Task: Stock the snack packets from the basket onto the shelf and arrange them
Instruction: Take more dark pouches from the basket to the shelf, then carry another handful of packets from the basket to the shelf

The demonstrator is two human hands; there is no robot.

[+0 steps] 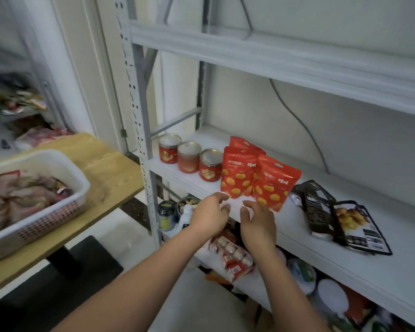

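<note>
Nearest, my left hand (210,213) and right hand (258,222) hover at the front lip of the shelf (297,233), each grip loose, fingers half-curled and holding nothing, poised, I judge, to steady the red snack packets (237,174) standing just beyond, the right one tilted against its neighbour. Off left, the basket (46,156) on the worktop (110,168) holds more packets; jars (188,156) hem the reds on the left and black packets (340,219) lie flat to the right, with bare board between and behind for more

Three red-labelled jars (170,152), three red snack packets (237,173) and two black snack packets (318,207) are in view, with one white basket (46,156).
</note>
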